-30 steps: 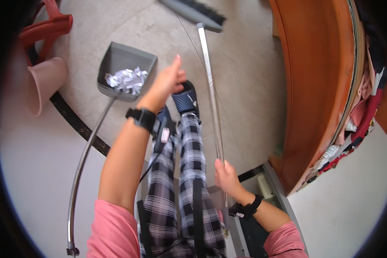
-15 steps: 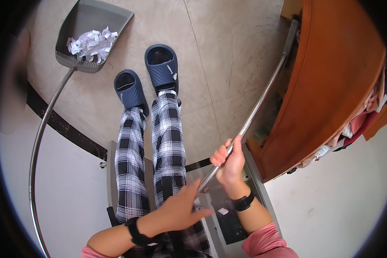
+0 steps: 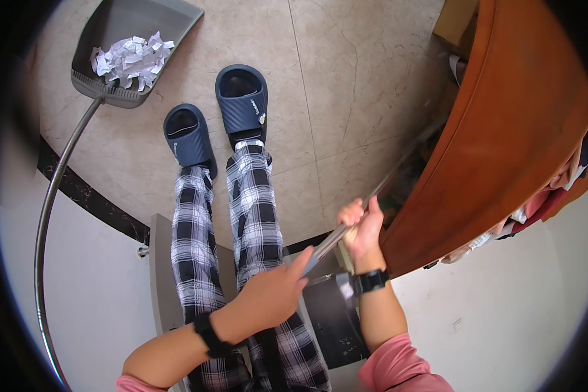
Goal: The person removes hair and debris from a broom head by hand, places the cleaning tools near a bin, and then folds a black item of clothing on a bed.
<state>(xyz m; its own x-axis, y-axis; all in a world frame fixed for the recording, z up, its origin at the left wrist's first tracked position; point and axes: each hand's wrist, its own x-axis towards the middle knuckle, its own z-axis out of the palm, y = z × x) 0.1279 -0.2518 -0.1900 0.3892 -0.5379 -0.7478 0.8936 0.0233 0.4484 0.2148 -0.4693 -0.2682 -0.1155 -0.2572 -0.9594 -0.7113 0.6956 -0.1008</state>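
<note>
My left hand (image 3: 274, 293) is closed around the lower end of a thin metal broom handle (image 3: 333, 240), its index finger lying along it. Farther up, my right hand (image 3: 362, 228) wraps the same handle. The pole slants away to the upper right and blurs toward the dark gap under the wooden cabinet, so the broom's head is hidden. At the far left a grey dustpan (image 3: 134, 23) rests on the floor, and torn white paper scraps (image 3: 134, 60) are heaped in it. Its long metal handle (image 3: 49, 202) curves down the left side.
The brown wooden cabinet (image 3: 503, 150) fills the right side, with clothes (image 3: 536, 212) on it. A cardboard box (image 3: 455, 26) stands at its far end. My feet in blue slippers (image 3: 242, 108) are on the tiled floor (image 3: 346, 85). A black device (image 3: 336, 326) lies beside my right forearm.
My right hand has moved slightly up and to the right. The broom's far end has swung out of sight under the cabinet. My left fingers have closed more on the handle.
</note>
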